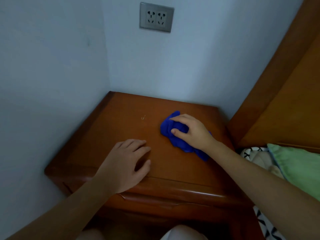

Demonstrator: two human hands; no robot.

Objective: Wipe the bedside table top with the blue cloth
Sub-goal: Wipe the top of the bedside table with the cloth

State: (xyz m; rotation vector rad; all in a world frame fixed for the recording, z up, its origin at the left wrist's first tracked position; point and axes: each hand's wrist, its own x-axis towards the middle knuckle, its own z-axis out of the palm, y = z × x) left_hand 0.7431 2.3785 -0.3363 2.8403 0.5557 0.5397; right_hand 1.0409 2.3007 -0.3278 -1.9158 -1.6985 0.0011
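While bunching blue cloth (pixel 174 131), right hand (pixel 191 131) arched.

Both forearms are bare from the near frame edge to the wrist; no sleeve cuffs visible. Left hand (pixel 123 163) and right hand (pixel 191 131) carry no gloves. Fingernails are short, unpainted. Pale garment fabric (pixel 181 233) shows at near edge.

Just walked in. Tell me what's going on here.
A person is wiping a wooden bedside table set in a wall corner. The right hand presses a bunched blue cloth on the right part of the top. The left hand lies flat near the front edge, holding nothing. A small pale mark shows left of the cloth.
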